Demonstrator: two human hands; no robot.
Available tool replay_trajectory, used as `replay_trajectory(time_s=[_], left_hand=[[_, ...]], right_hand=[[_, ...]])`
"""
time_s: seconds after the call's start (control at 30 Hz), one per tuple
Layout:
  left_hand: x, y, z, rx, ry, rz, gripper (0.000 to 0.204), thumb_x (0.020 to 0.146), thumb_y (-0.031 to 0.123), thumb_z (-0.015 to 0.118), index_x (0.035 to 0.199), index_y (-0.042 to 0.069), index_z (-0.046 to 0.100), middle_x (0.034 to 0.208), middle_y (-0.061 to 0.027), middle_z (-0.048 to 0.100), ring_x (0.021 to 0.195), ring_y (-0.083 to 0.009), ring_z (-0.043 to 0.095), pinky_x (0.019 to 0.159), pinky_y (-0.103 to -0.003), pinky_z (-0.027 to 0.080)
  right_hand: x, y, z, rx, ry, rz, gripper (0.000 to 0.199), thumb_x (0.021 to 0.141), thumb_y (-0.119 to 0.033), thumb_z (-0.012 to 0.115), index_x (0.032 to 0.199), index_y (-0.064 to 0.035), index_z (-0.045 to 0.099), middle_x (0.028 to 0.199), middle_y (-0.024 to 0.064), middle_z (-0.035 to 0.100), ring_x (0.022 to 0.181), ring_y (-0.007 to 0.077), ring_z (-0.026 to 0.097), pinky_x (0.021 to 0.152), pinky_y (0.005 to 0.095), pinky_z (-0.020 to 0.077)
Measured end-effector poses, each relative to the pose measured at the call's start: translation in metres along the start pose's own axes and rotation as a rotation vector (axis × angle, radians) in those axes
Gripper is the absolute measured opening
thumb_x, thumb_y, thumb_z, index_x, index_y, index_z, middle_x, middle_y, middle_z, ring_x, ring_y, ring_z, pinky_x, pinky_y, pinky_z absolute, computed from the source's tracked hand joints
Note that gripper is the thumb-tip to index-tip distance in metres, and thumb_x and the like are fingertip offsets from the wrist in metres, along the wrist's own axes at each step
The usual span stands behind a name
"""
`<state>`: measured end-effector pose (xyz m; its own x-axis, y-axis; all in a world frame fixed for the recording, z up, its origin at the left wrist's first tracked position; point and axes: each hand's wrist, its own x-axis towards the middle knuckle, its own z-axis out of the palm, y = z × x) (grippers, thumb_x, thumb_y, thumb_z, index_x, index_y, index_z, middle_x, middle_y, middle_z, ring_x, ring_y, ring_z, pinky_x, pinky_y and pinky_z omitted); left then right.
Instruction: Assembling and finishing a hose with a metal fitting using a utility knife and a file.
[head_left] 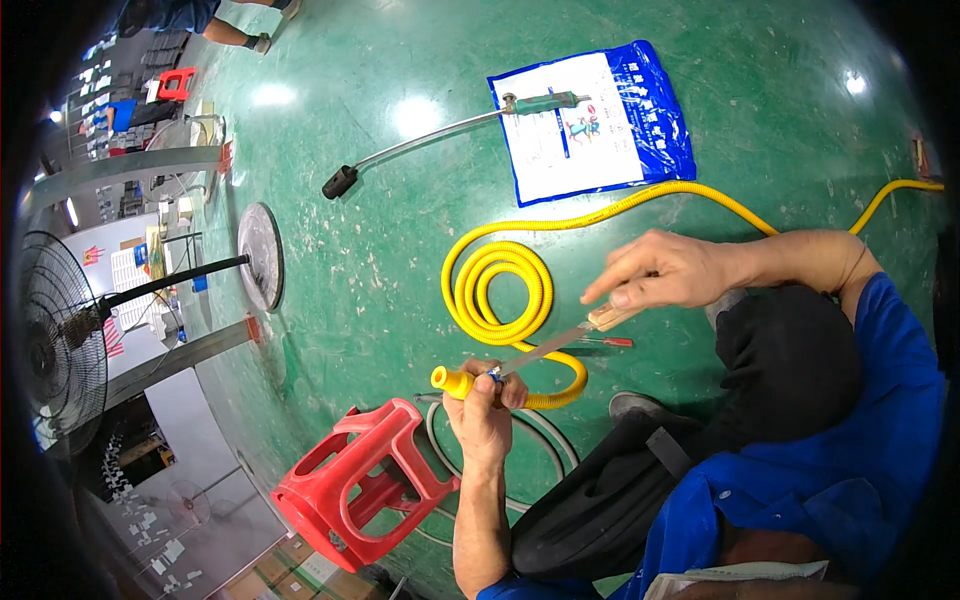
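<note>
Head view: left hand (482, 420) grips yellow hose (453, 382), arched right hand (668, 272) holds screwdriver (562, 340).

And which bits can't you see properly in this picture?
In the head view:
- Yellow hose: one stretch hides behind the right forearm; the far end is cut off at the right rim.
- Tool: handle partly covered by the right hand; tip too small to make out beside the left hand.
- Other person: upper body cut off by the top edge.
</note>
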<state>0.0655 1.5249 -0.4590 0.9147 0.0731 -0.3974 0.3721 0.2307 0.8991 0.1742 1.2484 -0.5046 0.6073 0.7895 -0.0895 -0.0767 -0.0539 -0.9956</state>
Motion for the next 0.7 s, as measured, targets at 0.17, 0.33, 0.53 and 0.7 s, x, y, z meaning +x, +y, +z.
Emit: replay_trajectory(time_s=[0.17, 0.33, 0.53, 0.7], left_hand=[[-0.001, -0.005, -0.003, -0.022, -0.032, 0.0, 0.026, 0.092, 0.027, 0.06, 0.084, 0.005, 0.049, 0.066, -0.0041, 0.047, 0.058, -0.0145, 0.046, 0.056, -0.03, 0.039], [-0.003, -0.007, -0.01, -0.011, -0.087, 0.046, 0.024, 0.093, 0.022, 0.061, 0.087, 0.001, 0.052, 0.073, -0.0067, 0.053, 0.063, -0.0158, 0.051, 0.059, -0.031, 0.042], [-0.002, -0.006, -0.013, 0.031, -0.051, 0.064, 0.025, 0.093, 0.024, 0.062, 0.087, 0.001, 0.054, 0.075, -0.0076, 0.055, 0.065, -0.0152, 0.053, 0.06, -0.03, 0.043], [0.001, -0.006, -0.016, 0.066, -0.104, 0.103, 0.024, 0.094, 0.023, 0.062, 0.087, 0.001, 0.055, 0.076, -0.008, 0.056, 0.065, -0.0155, 0.054, 0.06, -0.029, 0.043]], right_hand=[[0.004, -0.009, -0.012, -0.032, -0.285, 0.367, 0.04, 0.095, -0.038, 0.059, 0.092, -0.0004, 0.072, 0.066, 0.0058, 0.064, 0.059, 0.0124, 0.056, 0.054, 0.0311, 0.044], [0.002, -0.001, -0.011, -0.176, -0.1, 0.033, 0.034, 0.088, -0.033, 0.07, 0.086, 0.0013, 0.069, 0.065, 0.009, 0.064, 0.058, 0.0184, 0.061, 0.052, 0.0332, 0.0454], [0.004, 0.004, -0.005, -0.381, 0.092, -0.393, 0.029, 0.082, -0.026, 0.076, 0.093, -0.0002, 0.066, 0.073, 0.0109, 0.068, 0.061, 0.0241, 0.065, 0.053, 0.0337, 0.0489], [0.002, -0.018, -0.012, 0.079, -0.269, 0.27, 0.035, 0.085, -0.031, 0.072, 0.09, 0.0019, 0.065, 0.071, 0.0145, 0.066, 0.058, 0.0248, 0.064, 0.053, 0.034, 0.0471]])
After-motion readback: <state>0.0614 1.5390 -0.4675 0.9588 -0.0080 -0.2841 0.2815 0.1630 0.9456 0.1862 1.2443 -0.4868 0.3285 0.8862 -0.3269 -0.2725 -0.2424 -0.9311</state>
